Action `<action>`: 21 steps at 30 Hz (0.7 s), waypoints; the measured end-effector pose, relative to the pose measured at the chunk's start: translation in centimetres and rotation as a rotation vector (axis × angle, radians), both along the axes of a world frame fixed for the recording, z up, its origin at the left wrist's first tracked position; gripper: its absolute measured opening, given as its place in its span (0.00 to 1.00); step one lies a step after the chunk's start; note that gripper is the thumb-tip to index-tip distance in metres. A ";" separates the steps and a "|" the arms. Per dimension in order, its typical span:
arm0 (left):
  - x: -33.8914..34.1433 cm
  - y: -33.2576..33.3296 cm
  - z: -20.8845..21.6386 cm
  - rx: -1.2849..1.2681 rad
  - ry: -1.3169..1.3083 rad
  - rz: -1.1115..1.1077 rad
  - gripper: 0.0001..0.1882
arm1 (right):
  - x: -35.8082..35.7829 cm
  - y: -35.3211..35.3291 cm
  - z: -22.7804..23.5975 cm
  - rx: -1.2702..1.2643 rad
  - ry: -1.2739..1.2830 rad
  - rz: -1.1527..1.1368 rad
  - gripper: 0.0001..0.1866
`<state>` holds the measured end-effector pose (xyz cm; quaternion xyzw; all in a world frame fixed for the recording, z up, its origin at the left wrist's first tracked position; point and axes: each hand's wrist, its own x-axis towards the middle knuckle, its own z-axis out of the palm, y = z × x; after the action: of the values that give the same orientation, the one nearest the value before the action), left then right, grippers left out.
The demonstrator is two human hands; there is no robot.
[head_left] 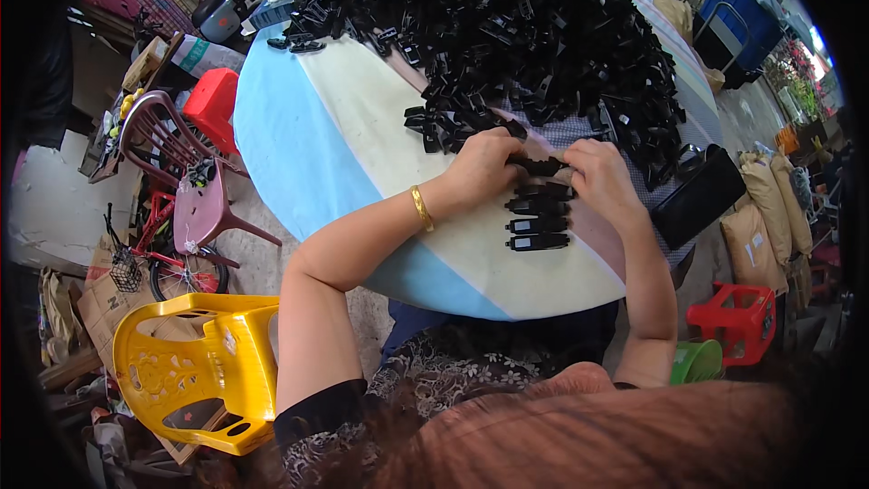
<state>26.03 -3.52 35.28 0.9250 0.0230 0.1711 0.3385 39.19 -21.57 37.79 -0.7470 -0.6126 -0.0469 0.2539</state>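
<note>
A small, dark, elongated black plastic part (541,166) lies crosswise between my two hands. My left hand (482,164), with a gold bracelet at the wrist, pinches its left end. At its right end are the closed fingertips of my right hand (599,174). Just below, several similar black plastic parts lie in a neat column, one under the other; the lowest part (538,242) shows a pale patch at its left end. Beyond my hands rises a large heap of loose black plastic parts (507,27), and a few reach close to my left fingers.
The round table (353,145) has a striped cloth. A black box-like case (697,195) sits at its right edge. Around it stand a yellow chair (195,367), a pink chair (201,208), a red stool (735,321) and a green tub (695,362). Brown sacks (756,249) stand at right.
</note>
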 end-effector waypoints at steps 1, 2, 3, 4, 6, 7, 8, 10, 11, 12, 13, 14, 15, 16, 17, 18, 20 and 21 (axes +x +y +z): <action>0.0 0.0 0.0 -0.011 0.000 -0.004 0.12 | 0.1 -0.1 0.1 0.005 -0.093 0.017 0.09; 0.1 0.1 0.1 -0.023 0.000 -0.008 0.12 | 0.2 -0.2 0.1 0.006 -0.092 0.018 0.09; 0.1 0.1 0.1 -0.022 0.001 -0.007 0.12 | 0.3 -0.4 0.1 0.006 -0.123 0.012 0.08; 0.2 0.1 0.1 -0.042 0.005 -0.007 0.11 | 0.4 -0.4 0.1 0.006 -0.154 0.004 0.08; 0.6 -0.1 0.0 -0.062 0.008 -0.010 0.10 | 0.8 0.0 0.1 0.007 -0.142 0.050 0.07; 0.9 -0.1 -0.1 -0.094 0.001 -0.058 0.10 | 0.9 0.4 0.0 0.010 -0.128 0.097 0.07; 1.0 -0.1 -0.2 -0.126 -0.006 -0.106 0.10 | 0.7 0.7 -0.2 0.010 -0.127 0.097 0.07; 1.0 0.1 -0.5 -0.111 -0.017 -0.115 0.10 | 0.5 1.4 -0.7 0.060 0.012 0.192 0.06; 1.0 0.1 -0.4 -0.096 -0.029 -0.123 0.10 | 0.7 1.4 -0.9 0.088 0.004 0.211 0.06; 0.8 0.2 -0.3 -0.095 -0.032 -0.121 0.10 | 0.9 1.2 -0.7 0.089 0.002 0.213 0.06; 0.6 0.4 0.2 -0.100 0.033 -0.200 0.10 | 1.0 1.0 -0.3 -0.047 0.188 0.236 0.06; 0.4 0.5 0.4 -0.104 0.100 -0.279 0.10 | 1.0 0.9 0.1 -0.184 0.374 0.257 0.08; 0.4 0.3 0.4 -0.137 0.198 -0.318 0.11 | 0.7 0.6 0.6 -0.165 0.462 0.237 0.11; 0.7 0.4 0.9 -0.132 0.195 -0.319 0.11 | 1.3 0.5 -0.1 -0.008 0.269 0.134 0.11; 1.3 0.7 1.6 -0.092 0.196 -0.329 0.10 | 2.0 0.3 -0.5 0.148 0.076 0.029 0.12; 2.2 1.1 2.2 -0.051 0.197 -0.341 0.09 | 2.7 -0.2 -0.7 0.183 -0.052 -0.134 0.13; 4.2 2.8 3.2 0.261 0.008 -0.032 0.09 | 2.7 -0.6 0.0 0.093 -0.141 -0.447 0.14; 5.7 4.1 2.3 0.447 -0.201 0.169 0.11 | 3.2 -0.8 -0.5 0.003 -0.158 -0.495 0.15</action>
<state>31.75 0.63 37.62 0.9499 0.0279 0.2907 0.1109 42.41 -22.38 37.30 -0.8679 -0.4289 -0.1666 0.1872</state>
